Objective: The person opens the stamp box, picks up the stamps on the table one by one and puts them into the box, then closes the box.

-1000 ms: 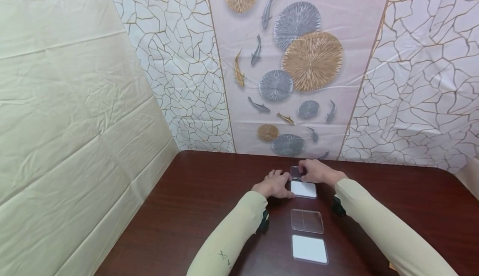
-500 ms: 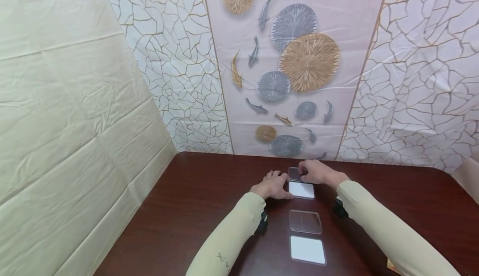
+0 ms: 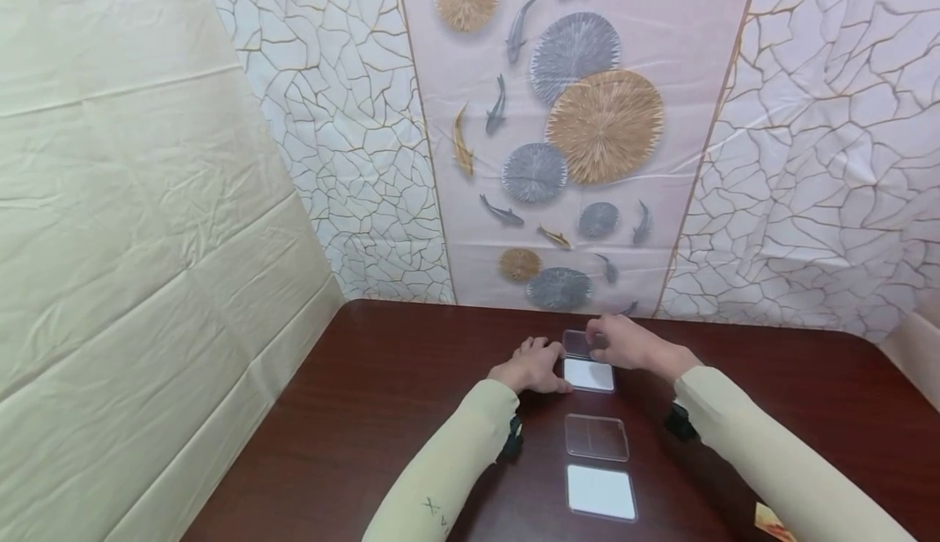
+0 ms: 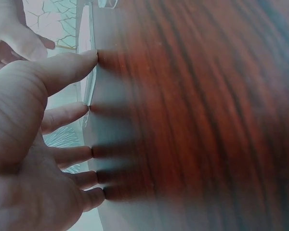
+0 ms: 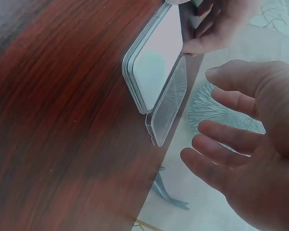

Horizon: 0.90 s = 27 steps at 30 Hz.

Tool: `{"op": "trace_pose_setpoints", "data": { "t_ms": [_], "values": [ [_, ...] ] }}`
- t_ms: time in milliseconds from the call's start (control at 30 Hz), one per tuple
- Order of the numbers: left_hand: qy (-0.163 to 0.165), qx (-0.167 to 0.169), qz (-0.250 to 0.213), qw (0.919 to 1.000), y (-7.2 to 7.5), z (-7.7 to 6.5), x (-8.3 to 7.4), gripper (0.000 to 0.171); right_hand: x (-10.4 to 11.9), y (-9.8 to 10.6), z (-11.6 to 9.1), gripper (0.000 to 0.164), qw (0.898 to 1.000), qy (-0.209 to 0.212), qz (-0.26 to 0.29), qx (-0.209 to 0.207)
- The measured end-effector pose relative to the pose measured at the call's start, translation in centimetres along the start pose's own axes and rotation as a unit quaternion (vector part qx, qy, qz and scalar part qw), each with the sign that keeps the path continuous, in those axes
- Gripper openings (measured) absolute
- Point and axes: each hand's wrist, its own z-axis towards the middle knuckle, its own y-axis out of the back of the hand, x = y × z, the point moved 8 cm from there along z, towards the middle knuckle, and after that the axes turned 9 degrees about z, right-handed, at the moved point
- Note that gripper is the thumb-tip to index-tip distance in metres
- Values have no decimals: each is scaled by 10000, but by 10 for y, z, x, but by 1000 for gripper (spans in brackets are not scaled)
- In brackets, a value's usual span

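A flat clear plastic case (image 3: 589,374) with a white surface lies near the table's back edge. Just behind it is a clear lid (image 3: 576,343), close against the case in the right wrist view. My left hand (image 3: 536,367) is spread at the case's left side, its thumb and index fingertip at the case's edge, the other fingertips down on the wood. Over the lid's right side hovers my right hand (image 3: 627,344); in the right wrist view its loosely bent fingers (image 5: 226,137) hold nothing. Nearer to me lie a second clear lid (image 3: 596,437) and a second white-faced case (image 3: 600,493).
The dark wooden table (image 3: 396,428) reaches back to a patterned fabric wall (image 3: 382,158). Cream fabric (image 3: 161,240) hangs along the left. Part of a small yellow and red item (image 3: 771,521) shows beside my right sleeve.
My right hand has drawn slightly right, its fingers coming away from the far lid. The left hand keeps its place at the case. The head view has shifted a little.
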Motion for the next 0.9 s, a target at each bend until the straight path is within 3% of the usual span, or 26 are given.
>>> {"op": "trace_pose_setpoints", "data": {
  "t_ms": [900],
  "values": [
    [-35, -61, 22, 10000, -2, 2, 1, 58, 9, 18, -51, 18, 9987, 343, 5, -384]
  ]
}}
